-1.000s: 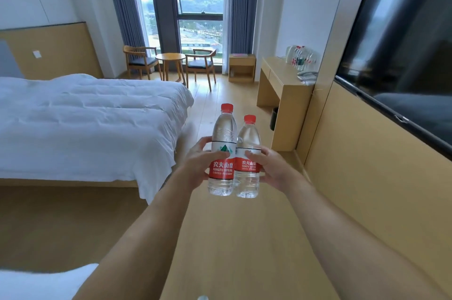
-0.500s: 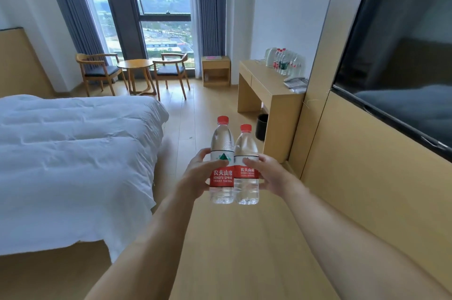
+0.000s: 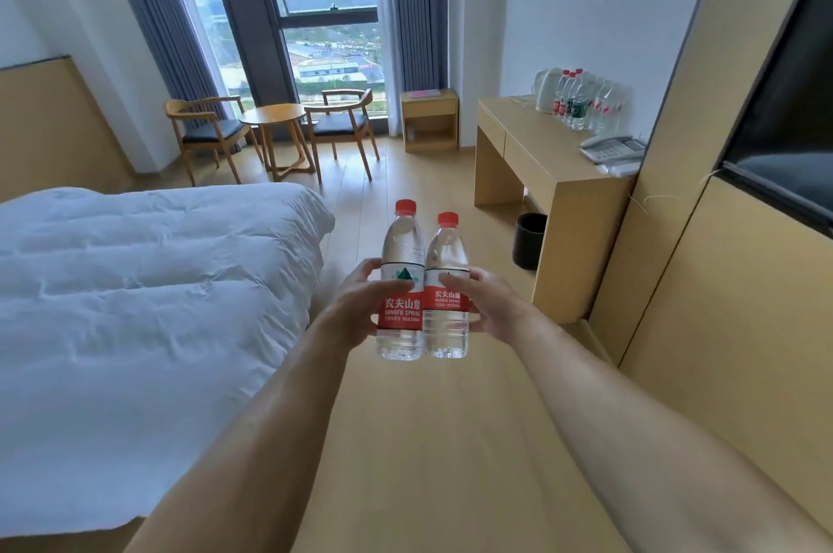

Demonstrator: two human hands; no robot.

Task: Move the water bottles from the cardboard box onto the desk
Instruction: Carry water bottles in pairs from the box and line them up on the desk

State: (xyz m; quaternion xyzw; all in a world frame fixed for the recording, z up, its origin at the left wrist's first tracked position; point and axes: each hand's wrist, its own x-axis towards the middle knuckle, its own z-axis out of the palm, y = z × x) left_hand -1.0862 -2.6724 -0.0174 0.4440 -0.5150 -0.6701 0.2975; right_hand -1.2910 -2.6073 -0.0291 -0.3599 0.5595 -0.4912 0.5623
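Left hand: my left hand [image 3: 360,304] is wrapped round the left bottle [image 3: 402,282] at its red label, thumb in front, fingertips showing behind.
Right hand: my right hand [image 3: 489,304] grips the right bottle [image 3: 447,288] the same way, thumb lying across the label.
Bottles in hand: I see both upright, red caps on, clear and full, pressed side by side and touching. The left one stands a little higher. They are held in the air over the floor [image 3: 419,439], well short of the desk.
Arms: both of my forearms are bare and stretched forward from the bottom of the view.
Bed: to my left, a bed [image 3: 135,304] under a white duvet, its corner near the left hand.
Desk: ahead on my right stands the desk [image 3: 536,146] against the wall.
On the desk: a cluster of bottles [image 3: 586,103] at the far end, a white kettle [image 3: 547,90] just beside them, and a phone [image 3: 613,146] nearer to me.
Under the desk: a black bin [image 3: 529,241] on the floor at the near leg.
Far end: two chairs [image 3: 207,133] either side of a round table [image 3: 275,119] at the window, and a small cabinet [image 3: 430,119] to the right of them.
Right wall: a dark screen [image 3: 789,101] set in wood panelling.
Box: I cannot see it from here.
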